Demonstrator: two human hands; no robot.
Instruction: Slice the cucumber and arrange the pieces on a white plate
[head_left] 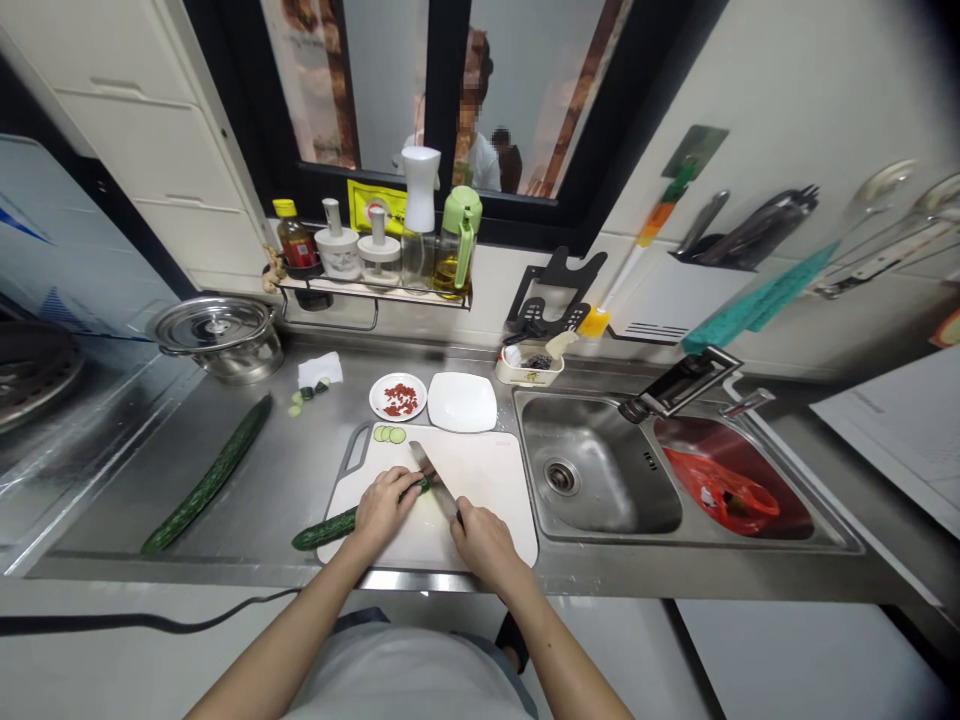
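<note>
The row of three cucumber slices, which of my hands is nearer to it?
Left. Your left hand, holding a cucumber, is just nearer you than the slices; your right hand, gripping the knife, sits farther off to the right.

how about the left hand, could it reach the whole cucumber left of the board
Probably yes: nothing covers the whole cucumber, but the left hand would have to let go of the cut cucumber first.

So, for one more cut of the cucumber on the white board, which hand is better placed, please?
Probably the right hand: it grips the knife, with the blade close to the cucumber's end. The left hand is on the cucumber, seemingly steadying it.
</note>
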